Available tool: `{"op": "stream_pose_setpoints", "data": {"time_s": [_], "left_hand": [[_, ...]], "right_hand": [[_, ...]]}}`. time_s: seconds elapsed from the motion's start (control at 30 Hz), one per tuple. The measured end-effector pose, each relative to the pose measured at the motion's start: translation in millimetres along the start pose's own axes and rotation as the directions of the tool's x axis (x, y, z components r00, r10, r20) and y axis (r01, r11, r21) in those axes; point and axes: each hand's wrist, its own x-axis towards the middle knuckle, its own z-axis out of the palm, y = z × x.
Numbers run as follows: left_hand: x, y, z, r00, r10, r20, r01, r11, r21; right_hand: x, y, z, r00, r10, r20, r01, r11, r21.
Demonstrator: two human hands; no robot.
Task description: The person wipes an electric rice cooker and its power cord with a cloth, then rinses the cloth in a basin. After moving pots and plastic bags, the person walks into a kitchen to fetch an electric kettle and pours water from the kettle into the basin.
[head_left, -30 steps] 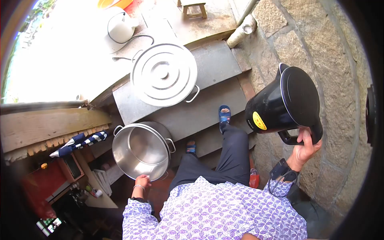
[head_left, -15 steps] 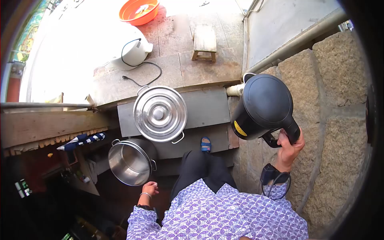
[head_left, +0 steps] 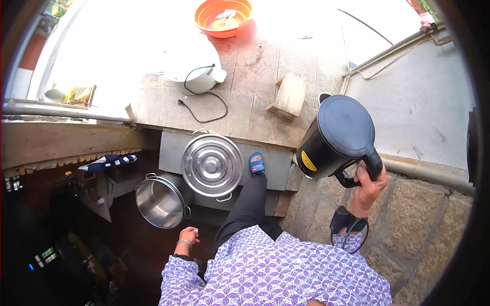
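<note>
My right hand (head_left: 368, 191) is wrapped round the handle of a black electric kettle (head_left: 339, 130), which has a closed lid and a yellow label. The kettle is held up in the air at the right. My left hand (head_left: 189, 236) hangs low with its fingers curled in, and nothing shows in it. Just beyond that hand, but apart from it, is an open steel pot (head_left: 161, 205). Beside this pot, a second steel pot with its lid on (head_left: 212, 166) sits on the grey step.
My foot in a blue sandal (head_left: 256, 164) is on the grey step (head_left: 278, 158). Above it are a wooden stool (head_left: 291, 94), a black power cord (head_left: 219, 115), a white vessel (head_left: 204, 76) and an orange basin (head_left: 214, 25). A stone wall (head_left: 413, 219) runs along the right.
I have moved forward, and my sandalled foot is now up on the grey step beside the lidded pot. The kettle is still in my right hand. My view has turned, shifting the surroundings.
</note>
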Motion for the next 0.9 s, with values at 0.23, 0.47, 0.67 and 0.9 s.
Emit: {"op": "stream_pose_setpoints", "data": {"time_s": [0.23, 0.47, 0.67, 0.9], "left_hand": [[-39, 98, -16, 0.999, 0.034, -0.014, -0.035, 0.995, -0.095], [-47, 168, -22, 0.997, 0.062, -0.046, -0.070, 0.973, -0.221], [-36, 268, -44, 0.984, 0.120, -0.128, -0.157, 0.930, -0.333], [-50, 408, -71, 0.984, 0.117, -0.134, -0.154, 0.936, -0.315]], "right_hand": [[87, -28, 47, 0.997, -0.039, 0.066, 0.040, 0.999, -0.027], [170, -50, 110, 0.991, -0.060, 0.123, 0.066, 0.997, -0.041], [251, -55, 181, 0.978, -0.032, 0.207, 0.040, 0.999, -0.035], [377, -82, 279, 0.950, -0.122, 0.286, 0.118, 0.992, 0.033]]}}
